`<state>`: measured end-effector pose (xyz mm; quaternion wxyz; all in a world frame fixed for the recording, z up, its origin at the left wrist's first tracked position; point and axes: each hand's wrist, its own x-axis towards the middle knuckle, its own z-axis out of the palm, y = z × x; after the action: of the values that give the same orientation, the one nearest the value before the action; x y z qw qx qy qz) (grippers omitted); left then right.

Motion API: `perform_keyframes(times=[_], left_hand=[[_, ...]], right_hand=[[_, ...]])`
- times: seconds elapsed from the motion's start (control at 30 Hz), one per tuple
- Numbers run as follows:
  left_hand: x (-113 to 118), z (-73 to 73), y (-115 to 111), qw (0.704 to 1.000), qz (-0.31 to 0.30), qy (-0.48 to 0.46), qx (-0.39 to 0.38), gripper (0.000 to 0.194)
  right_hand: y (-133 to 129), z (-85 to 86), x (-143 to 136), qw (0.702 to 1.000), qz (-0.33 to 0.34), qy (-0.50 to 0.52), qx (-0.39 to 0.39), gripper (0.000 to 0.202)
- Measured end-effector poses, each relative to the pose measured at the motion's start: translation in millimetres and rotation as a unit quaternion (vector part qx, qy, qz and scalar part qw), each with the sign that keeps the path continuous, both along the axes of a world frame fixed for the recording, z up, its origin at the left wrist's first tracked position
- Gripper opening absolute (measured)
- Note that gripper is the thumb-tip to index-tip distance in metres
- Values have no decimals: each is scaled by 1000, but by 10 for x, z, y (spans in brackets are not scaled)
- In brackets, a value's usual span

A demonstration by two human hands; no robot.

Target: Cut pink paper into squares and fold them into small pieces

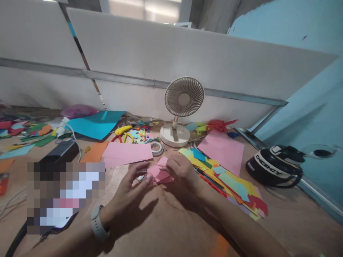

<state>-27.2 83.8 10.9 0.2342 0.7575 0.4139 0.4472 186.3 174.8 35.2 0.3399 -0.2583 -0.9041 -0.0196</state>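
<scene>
Small pink paper pieces (160,174) lie between my two hands at the middle of the table. My left hand (135,185), with a pale watch on the wrist, touches their left edge, thumb and fingers apart. My right hand (182,171) has its fingers bent together on the right part of the pink paper, pinching it. Just behind them are a roll of tape (156,148) and larger pink sheets (127,153). A small white object by my left fingertips is partly hidden.
A fan (184,97) stands at the back centre. Coloured paper scraps (233,185) and cutters lie at right, beside a black jug (276,166). At left are a blue sheet (96,124), yellow-handled scissors (123,130), a black adapter (60,152) and a blurred-out patch.
</scene>
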Motion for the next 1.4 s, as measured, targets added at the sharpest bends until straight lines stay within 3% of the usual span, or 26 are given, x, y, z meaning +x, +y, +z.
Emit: perform_keyframes(times=[0.17,0.2,0.27,0.3,0.33,0.4,0.53,0.7,0.83,1.07,1.13,1.23,1.3,1.4], left_hand=[[-7,12,45,999,45,-9,8,68],[-27,46,51,999,30,-4,30,64],[-75,148,35,994,-36,43,95,29],[-93,210,10,986,-69,58,139,17],[-103,271,-26,977,-95,95,165,18],[-81,363,-120,949,-90,190,235,24],[91,323,-324,895,-71,306,317,30],[243,129,-446,893,-121,365,235,31],[269,129,-468,891,-150,388,185,25],[246,24,-674,890,-74,398,209,30],[206,-33,-705,877,-90,422,212,47],[160,-116,-666,864,-106,442,214,83],[150,-168,-608,870,-96,439,204,91],[154,-228,-547,880,-78,427,192,93]], right_hand=[[-313,84,65,984,87,157,20,6],[-403,102,91,979,119,167,20,6],[-564,114,160,975,149,163,12,8],[-630,104,201,976,150,157,12,10],[-686,83,243,977,144,154,15,12],[-771,17,326,982,124,142,28,19],[-883,-133,440,991,98,52,68,18],[-926,-251,477,990,113,-40,72,24],[-900,-325,497,985,139,-100,-19,24],[-821,-441,576,964,212,-4,-158,20],[-803,-479,576,963,219,12,-156,22],[-772,-516,572,978,172,26,-113,20],[-743,-520,581,984,148,39,-94,19],[-704,-502,602,977,156,63,-128,24]])
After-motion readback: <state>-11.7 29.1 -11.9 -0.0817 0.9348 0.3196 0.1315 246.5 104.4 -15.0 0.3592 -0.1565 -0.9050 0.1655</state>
